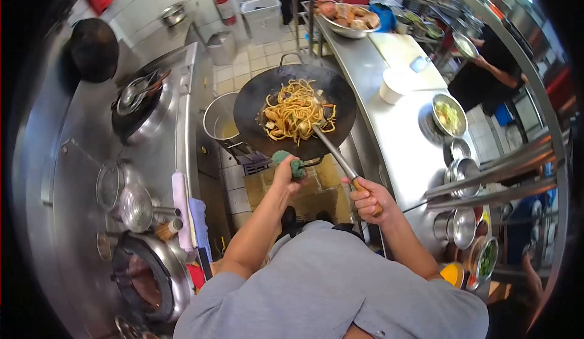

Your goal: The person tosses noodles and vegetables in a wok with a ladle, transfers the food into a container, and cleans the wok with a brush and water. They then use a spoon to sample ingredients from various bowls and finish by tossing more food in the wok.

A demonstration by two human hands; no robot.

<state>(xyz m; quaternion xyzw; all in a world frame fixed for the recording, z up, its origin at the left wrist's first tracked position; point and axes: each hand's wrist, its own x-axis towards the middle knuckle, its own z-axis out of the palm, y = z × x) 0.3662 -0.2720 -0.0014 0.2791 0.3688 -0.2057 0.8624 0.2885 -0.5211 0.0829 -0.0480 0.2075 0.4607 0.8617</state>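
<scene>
A dark wok full of thick noodles is held up in front of my body, between the stove side and the steel counter. My left hand is closed around a green cloth at the wok's near handle. In my right hand is the wooden grip of a long metal ladle, its far end among the noodles at the wok's right side. A metal pot stands just left of the wok, partly hidden by it.
To the right, a steel counter holds a white tub, a bowl of shredded vegetables and a bowl of meat. Burners and strainers line the left. A person holds a bowl beyond the counter.
</scene>
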